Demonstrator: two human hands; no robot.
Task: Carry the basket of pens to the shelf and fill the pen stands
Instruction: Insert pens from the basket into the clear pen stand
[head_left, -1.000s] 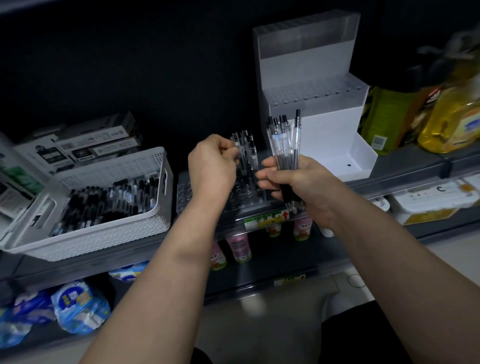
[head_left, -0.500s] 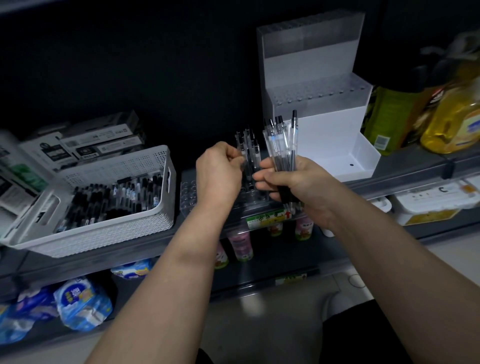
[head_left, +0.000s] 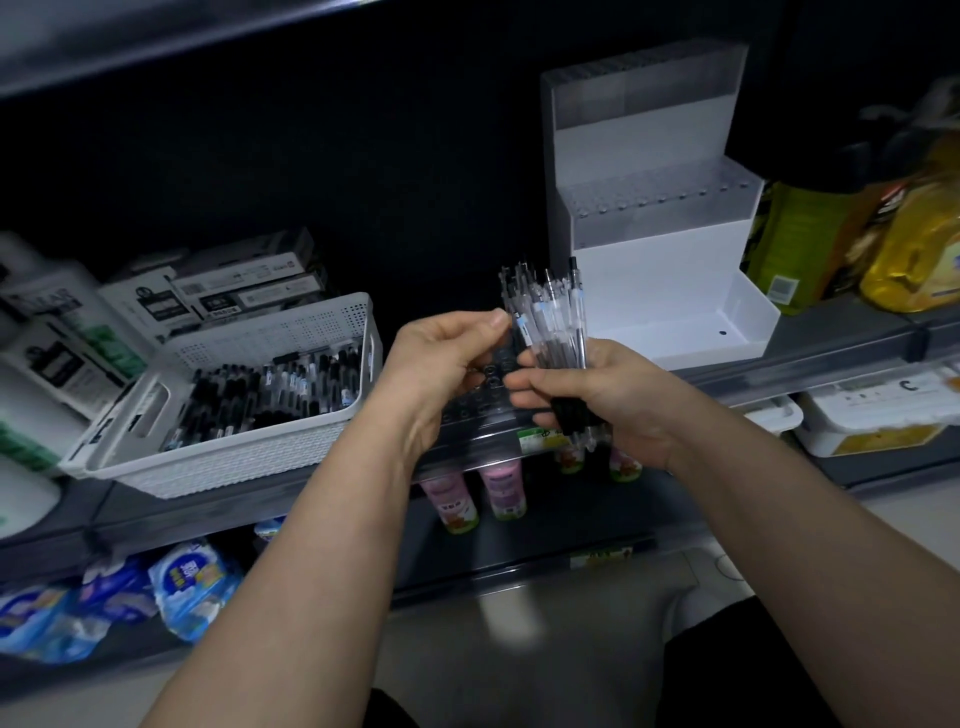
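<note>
While the right hand (head_left: 608, 400) is curled round a bundle of pens (head_left: 558, 322) held upright, the left hand (head_left: 441, 364) pinches a single pen (head_left: 521, 332) at the bundle's left edge. Just behind and below both hands sits the clear stand (head_left: 483, 410) on the shelf (head_left: 831, 338). The white stand (head_left: 654, 249) is just to the right, and the basket (head_left: 234, 462), with more pens in it, is off to the left on the same shelf.
</note>
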